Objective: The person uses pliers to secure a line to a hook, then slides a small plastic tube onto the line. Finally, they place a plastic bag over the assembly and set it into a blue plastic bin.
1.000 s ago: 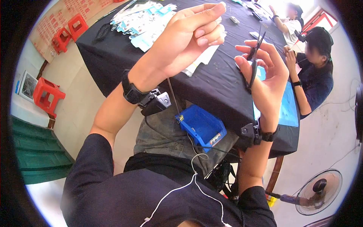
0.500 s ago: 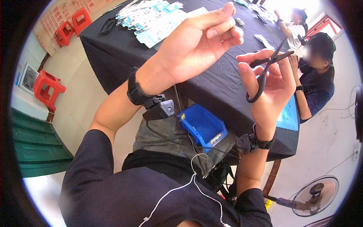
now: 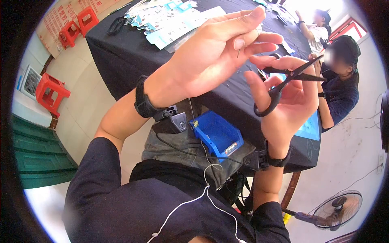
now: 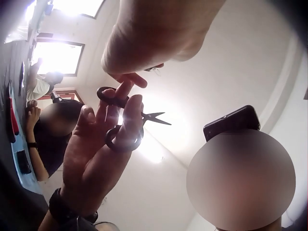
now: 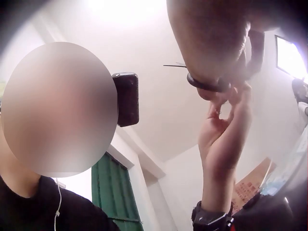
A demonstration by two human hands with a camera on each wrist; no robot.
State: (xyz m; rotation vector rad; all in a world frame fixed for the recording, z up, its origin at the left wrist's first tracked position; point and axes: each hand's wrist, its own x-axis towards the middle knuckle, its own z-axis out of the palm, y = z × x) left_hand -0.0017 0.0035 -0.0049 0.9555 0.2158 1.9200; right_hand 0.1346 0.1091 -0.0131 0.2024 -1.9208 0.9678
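My left hand [image 3: 210, 56] is raised palm-up over the table edge, thumb and forefinger pinching a small thin piece [image 3: 238, 53], too small to make out well. Beside it on the right, my right hand [image 3: 289, 101] holds black scissors [image 3: 290, 76] by the loops, with the blades parted and pointing right, away from the left hand. In the left wrist view the scissors [image 4: 144, 115] hang from the fingers of the right hand [image 4: 96, 154]. The right wrist view shows the left hand [image 5: 224, 139] just below a scissors loop [image 5: 204, 85].
Printed cards [image 3: 170, 24] lie piled on the black-covered table [image 3: 121, 56]. A blue bin [image 3: 214, 131] is at my lap. Another person [image 3: 342, 81] sits along the right side, near a blue sheet [image 3: 310, 127]. Red stools [image 3: 52, 94] and a fan [image 3: 338, 208] stand around.
Both hands have come closer together, the left moving right and slightly down. The scissors have turned so the blades point rightward, and they stand wider apart than a second ago.
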